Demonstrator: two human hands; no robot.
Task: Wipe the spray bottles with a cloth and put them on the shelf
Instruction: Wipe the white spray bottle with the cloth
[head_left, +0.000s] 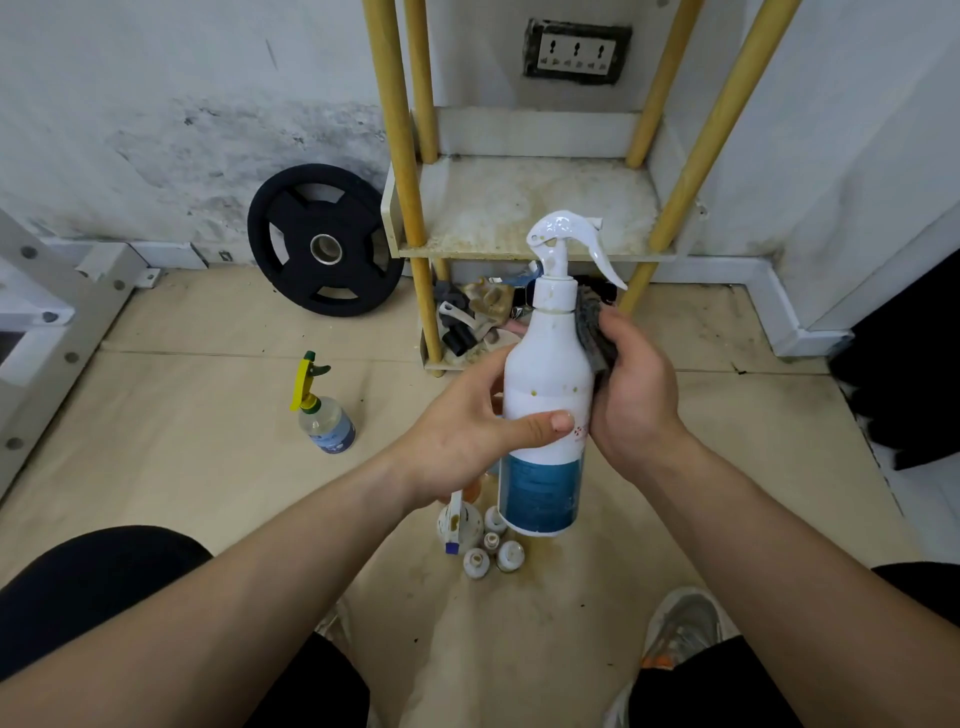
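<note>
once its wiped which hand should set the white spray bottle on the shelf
Probably the left hand: it already grips the white spray bottle around its body, and the shelf lies straight ahead. The right hand is occupied pressing the grey cloth against the bottle.

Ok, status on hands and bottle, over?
Left hand grips white spray bottle upright. Right hand presses grey cloth to its neck. Shelf bare. Yellow-topped bottle waits on floor.
</note>
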